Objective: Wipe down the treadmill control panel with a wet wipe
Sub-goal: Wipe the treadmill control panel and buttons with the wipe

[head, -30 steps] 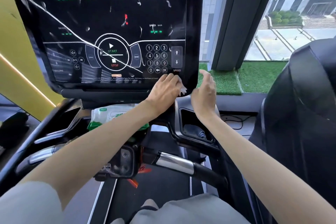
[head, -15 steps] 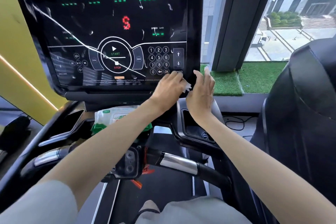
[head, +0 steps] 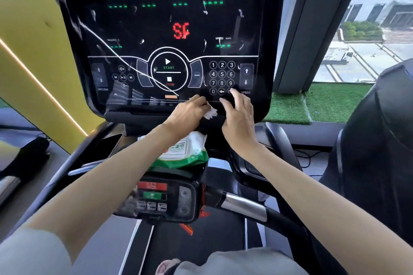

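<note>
The black treadmill control panel stands upright ahead, lit with green readouts, a red display, a round START/STOP button and a number keypad. My left hand holds a small crumpled white wet wipe against the panel's lower edge, below the STOP button. My right hand is just to its right, with straight fingers touching the panel at the bottom row of the keypad. The wipe sticks out between the two hands.
A green and white pack of wet wipes lies on the tray under the panel. Below it sits a small console with red and green buttons and a chrome-banded handrail. A window and artificial grass ledge are at right.
Both hands have slid left along the panel's lower edge with the wipe. My right hand moved from off the panel's right side onto the keypad. The red display now reads more characters.
</note>
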A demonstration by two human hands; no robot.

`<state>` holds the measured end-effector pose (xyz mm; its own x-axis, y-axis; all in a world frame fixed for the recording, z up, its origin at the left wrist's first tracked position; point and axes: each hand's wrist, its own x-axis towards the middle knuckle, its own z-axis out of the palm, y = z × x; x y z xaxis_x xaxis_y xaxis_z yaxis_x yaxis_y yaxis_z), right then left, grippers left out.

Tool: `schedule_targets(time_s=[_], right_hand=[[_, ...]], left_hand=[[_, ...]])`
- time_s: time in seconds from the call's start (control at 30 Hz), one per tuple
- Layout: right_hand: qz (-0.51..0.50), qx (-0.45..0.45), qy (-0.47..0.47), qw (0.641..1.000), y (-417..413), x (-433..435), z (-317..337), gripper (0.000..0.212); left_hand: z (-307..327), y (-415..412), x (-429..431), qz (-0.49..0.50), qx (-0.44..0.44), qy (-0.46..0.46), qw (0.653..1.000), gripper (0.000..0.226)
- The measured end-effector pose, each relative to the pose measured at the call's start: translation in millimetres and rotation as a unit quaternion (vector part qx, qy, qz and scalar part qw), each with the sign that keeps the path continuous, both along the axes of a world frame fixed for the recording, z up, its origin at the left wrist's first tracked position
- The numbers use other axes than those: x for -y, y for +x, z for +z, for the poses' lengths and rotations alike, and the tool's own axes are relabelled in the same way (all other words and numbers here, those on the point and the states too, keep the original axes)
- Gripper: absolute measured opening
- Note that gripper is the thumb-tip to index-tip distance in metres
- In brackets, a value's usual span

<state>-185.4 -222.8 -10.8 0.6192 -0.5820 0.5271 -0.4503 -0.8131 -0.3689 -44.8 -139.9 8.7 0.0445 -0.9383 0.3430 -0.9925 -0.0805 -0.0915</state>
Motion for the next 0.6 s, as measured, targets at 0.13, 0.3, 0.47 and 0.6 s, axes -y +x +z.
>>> schedule_targets(time_s=[0.13,0.3,0.47,0.6], right_hand=[[0.012,0.006,-0.002,1.000,34.0,-20.5,0.1,0.049],[0.052,-0.001,-0.003,0.999,74.7,-57.2,2.6,0.051],[0.060,0.000,0.007,0.998,112.3,-86.3,7.8,0.051],[0.061,-0.005,0.014,0.998,141.3,-106.7,9.7,0.049]], left_hand=[[2.0,34.6,-24.0,0.032,-0.020,0.017,0.999,0.044],[16.1,79.1,-52.3,0.042,-0.062,0.092,0.993,0.050],[21.9,138.7,-92.5,0.059,-0.048,0.079,0.994,0.050],[25.6,175.8,-122.8,0.054,-0.046,0.089,0.994,0.052]])
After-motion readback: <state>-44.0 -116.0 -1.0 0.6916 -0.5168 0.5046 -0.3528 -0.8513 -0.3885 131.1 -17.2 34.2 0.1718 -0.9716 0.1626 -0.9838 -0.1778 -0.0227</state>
